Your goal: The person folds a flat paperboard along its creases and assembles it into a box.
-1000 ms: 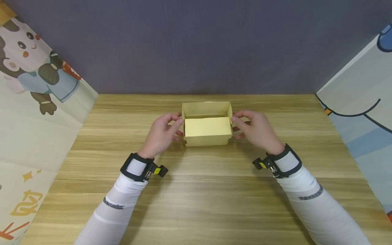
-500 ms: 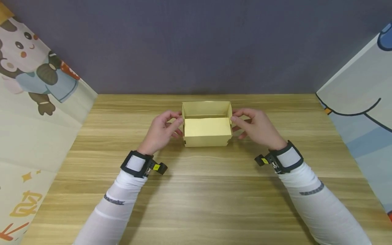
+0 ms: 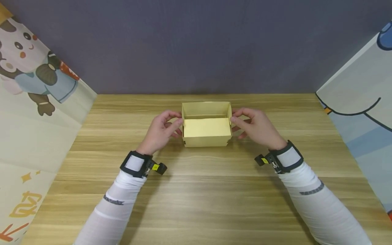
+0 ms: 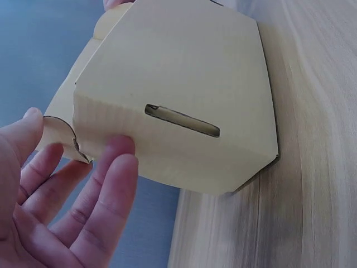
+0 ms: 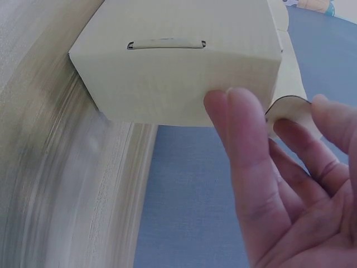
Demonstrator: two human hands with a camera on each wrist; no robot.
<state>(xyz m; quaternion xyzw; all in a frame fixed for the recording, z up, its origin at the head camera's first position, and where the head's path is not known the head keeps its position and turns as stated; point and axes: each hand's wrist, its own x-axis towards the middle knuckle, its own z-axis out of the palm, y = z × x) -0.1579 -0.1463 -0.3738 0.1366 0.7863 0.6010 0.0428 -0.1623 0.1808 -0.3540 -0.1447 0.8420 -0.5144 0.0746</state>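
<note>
A small pale-yellow cardboard box (image 3: 206, 141) stands at the back middle of the table, its top partly covered by a lighter panel (image 3: 207, 127) along the near side. My left hand (image 3: 160, 132) holds the box at its left end. In the left wrist view, the thumb and fingers pinch a rounded flap (image 4: 58, 131), while other fingertips lie against the wall below a slot (image 4: 183, 121). At the opposite end, my right hand (image 3: 256, 129) pinches a matching rounded flap (image 5: 290, 110), and other fingertips touch the wall near another slot (image 5: 166, 44).
The wood-grain table (image 3: 202, 200) spreads in front of the box and to both sides. Behind it rises a dark blue-grey backdrop (image 3: 202, 44). Printed cloths with cartoon figures border the left (image 3: 46, 136) and right (image 3: 349, 92).
My right hand and wrist have shifted slightly away from me, and the left wrist a little too. Both hands stay at the ends of the box, which has barely moved.
</note>
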